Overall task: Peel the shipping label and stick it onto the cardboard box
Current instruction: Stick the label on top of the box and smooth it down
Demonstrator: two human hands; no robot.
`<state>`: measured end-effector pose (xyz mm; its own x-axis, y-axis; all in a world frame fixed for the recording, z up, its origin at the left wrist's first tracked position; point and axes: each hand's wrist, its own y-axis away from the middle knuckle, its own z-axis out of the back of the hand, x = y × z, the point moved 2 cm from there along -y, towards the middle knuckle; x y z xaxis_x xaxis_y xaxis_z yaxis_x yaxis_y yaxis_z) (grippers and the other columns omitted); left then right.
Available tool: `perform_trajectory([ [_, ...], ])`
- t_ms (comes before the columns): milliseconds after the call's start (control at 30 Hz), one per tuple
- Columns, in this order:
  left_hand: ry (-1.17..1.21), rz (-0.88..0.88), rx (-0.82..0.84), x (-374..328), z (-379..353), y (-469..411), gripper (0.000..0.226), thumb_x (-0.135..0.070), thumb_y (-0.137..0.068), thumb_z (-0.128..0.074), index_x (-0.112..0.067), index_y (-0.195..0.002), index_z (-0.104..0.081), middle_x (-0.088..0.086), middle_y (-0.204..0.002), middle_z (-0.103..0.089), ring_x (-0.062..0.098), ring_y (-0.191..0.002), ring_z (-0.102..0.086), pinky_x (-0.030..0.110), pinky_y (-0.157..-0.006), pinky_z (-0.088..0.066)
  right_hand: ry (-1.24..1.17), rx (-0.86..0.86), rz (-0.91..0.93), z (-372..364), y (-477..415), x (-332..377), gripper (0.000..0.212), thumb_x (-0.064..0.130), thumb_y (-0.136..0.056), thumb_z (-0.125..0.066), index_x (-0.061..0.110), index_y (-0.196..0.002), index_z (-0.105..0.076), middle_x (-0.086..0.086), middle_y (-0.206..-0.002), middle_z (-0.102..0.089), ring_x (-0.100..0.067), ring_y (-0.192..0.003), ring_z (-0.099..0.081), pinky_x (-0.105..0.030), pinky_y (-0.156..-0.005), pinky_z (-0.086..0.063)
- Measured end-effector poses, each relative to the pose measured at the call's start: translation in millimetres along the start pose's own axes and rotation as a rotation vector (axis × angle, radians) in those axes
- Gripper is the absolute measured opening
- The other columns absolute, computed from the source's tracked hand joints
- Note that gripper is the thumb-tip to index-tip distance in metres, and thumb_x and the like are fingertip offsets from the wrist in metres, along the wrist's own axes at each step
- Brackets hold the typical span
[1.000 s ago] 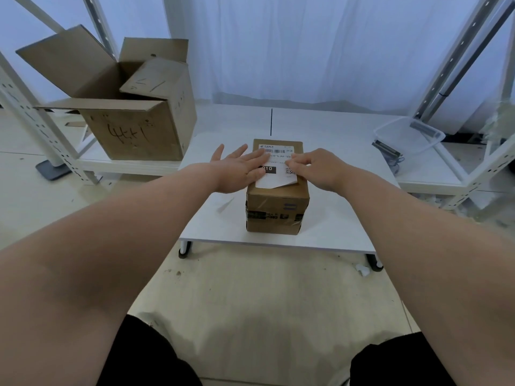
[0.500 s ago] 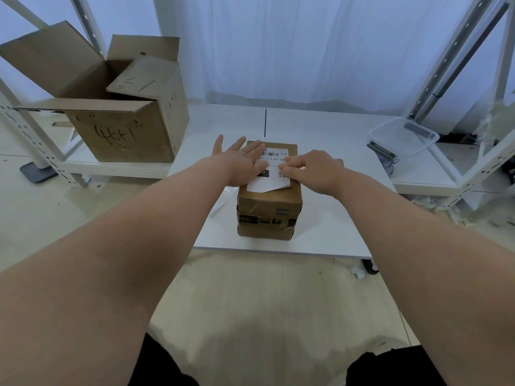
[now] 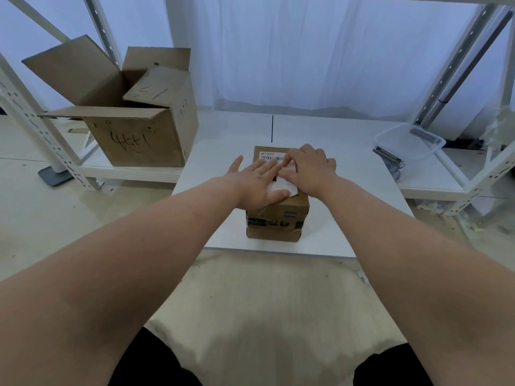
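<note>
A small brown cardboard box (image 3: 277, 221) with dark tape around it stands on the white table (image 3: 348, 213). A white shipping label (image 3: 281, 186) with a barcode lies on the box's top, mostly hidden under my hands. My left hand (image 3: 255, 182) rests flat on the label's left part, fingers spread. My right hand (image 3: 309, 169) lies palm down on the label's right part, fingers bent and pressing on it. The label's near corner sticks out between the two hands.
A large open cardboard box (image 3: 133, 118) with handwriting stands on a low white shelf at the left. A clear plastic tub (image 3: 409, 140) sits on the shelf at the right. Metal rack posts (image 3: 451, 62) rise on both sides; a curtain hangs behind.
Both hands have slid further onto the label, now covering most of it; the right hand moved up toward the far edge. The box has stayed in place.
</note>
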<state>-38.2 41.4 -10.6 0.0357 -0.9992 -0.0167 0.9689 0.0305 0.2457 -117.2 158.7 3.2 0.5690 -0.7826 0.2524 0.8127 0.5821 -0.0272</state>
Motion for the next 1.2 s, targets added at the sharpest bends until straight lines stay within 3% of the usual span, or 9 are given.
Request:
perform_trajectory([
  [233, 0.183, -0.016, 0.026, 16, 1, -1, 0.055, -0.049, -0.100, -0.013, -0.033, -0.150, 0.004, -0.013, -0.159, 0.010, 0.006, -0.146, 0.011, 0.044, -0.118, 0.012, -0.060, 0.228, 0.043, 1, 11, -25, 0.066, 0.062, -0.081, -0.056, 0.044, -0.141, -0.032, 0.001, -0.156, -0.017, -0.030, -0.145, -0.009, -0.060, -0.115, -0.007],
  [367, 0.161, 0.002, 0.021, 17, 1, -4, 0.061, -0.054, -0.097, -0.017, -0.031, -0.150, 0.005, -0.010, -0.159, 0.011, 0.008, -0.146, 0.012, 0.046, -0.118, 0.011, -0.058, 0.336, 0.056, 0, 13, -35, 0.083, 0.068, -0.075, -0.058, 0.046, -0.145, -0.020, 0.003, -0.159, -0.009, -0.030, -0.146, -0.005, -0.061, -0.115, -0.008],
  [467, 0.150, 0.037, 0.026, 15, 0, -3, 0.077, -0.065, -0.091, -0.022, -0.027, -0.150, 0.009, -0.006, -0.159, 0.016, 0.010, -0.146, 0.014, 0.046, -0.117, 0.012, -0.095, 0.371, 0.035, -5, 11, -40, 0.079, 0.069, -0.077, -0.054, 0.048, -0.145, -0.021, 0.002, -0.159, -0.013, -0.032, -0.146, -0.010, -0.060, -0.116, -0.013],
  [600, 0.159, 0.086, 0.049, 13, 0, -1, 0.089, -0.075, -0.084, -0.026, -0.028, -0.149, 0.012, -0.004, -0.158, 0.019, 0.015, -0.146, 0.015, 0.049, -0.116, 0.014, -0.248, 0.212, -0.049, -7, 10, -35, 0.052, 0.069, -0.088, -0.030, 0.048, -0.133, -0.045, 0.001, -0.146, -0.042, -0.036, -0.137, -0.031, -0.061, -0.111, -0.021],
  [767, 0.295, 0.081, 0.119, 16, 3, 1, 0.088, -0.067, -0.086, -0.038, -0.033, -0.148, 0.013, -0.009, -0.157, 0.023, 0.018, -0.147, 0.014, 0.052, -0.116, 0.010, -0.080, 0.258, -0.032, -3, 18, -28, 0.060, 0.061, -0.087, -0.048, 0.047, -0.142, -0.030, -0.004, -0.151, -0.032, -0.035, -0.138, -0.027, -0.059, -0.112, -0.020],
  [867, 0.449, 0.072, 0.170, 17, 5, 4, 0.085, -0.052, -0.089, -0.048, -0.034, -0.149, 0.010, -0.014, -0.156, 0.023, 0.018, -0.147, 0.009, 0.047, -0.119, 0.004, -0.315, 0.422, -0.069, 5, 26, -26, 0.071, 0.047, -0.086, -0.062, 0.041, -0.146, -0.025, -0.002, -0.154, -0.028, -0.029, -0.138, -0.029, -0.043, -0.113, -0.024],
  [967, 0.727, 0.099, 0.209, 13, 8, 7, 0.083, -0.035, -0.090, -0.052, -0.034, -0.150, 0.006, -0.019, -0.154, 0.024, 0.017, -0.147, 0.002, 0.037, -0.117, -0.010, -0.516, 0.540, -0.160, 8, 33, -20, 0.075, 0.032, -0.087, -0.065, 0.044, -0.147, -0.021, 0.000, -0.152, -0.030, -0.027, -0.133, -0.035, -0.046, -0.111, -0.026],
  [1100, 0.841, 0.170, 0.136, 2, 5, 6, 0.084, -0.037, -0.090, -0.054, -0.031, -0.151, 0.003, -0.007, -0.155, 0.027, 0.025, -0.147, 0.000, 0.039, -0.117, -0.011, -0.659, 0.472, -0.267, 6, 36, -11, 0.062, 0.033, -0.091, -0.051, 0.046, -0.145, -0.023, -0.001, -0.139, -0.042, -0.029, -0.114, -0.050, -0.052, -0.102, -0.042],
  [1200, 0.875, 0.225, 0.148, 3, 1, 4, 0.090, -0.035, -0.085, -0.061, -0.037, -0.149, 0.003, 0.005, -0.159, 0.003, 0.031, -0.142, -0.020, 0.038, -0.114, -0.023, -0.682, 0.410, -0.267, -1, 38, -8, 0.068, 0.028, -0.088, -0.058, 0.042, -0.145, -0.024, 0.001, -0.126, -0.049, -0.025, -0.107, -0.056, -0.048, -0.088, -0.054],
])
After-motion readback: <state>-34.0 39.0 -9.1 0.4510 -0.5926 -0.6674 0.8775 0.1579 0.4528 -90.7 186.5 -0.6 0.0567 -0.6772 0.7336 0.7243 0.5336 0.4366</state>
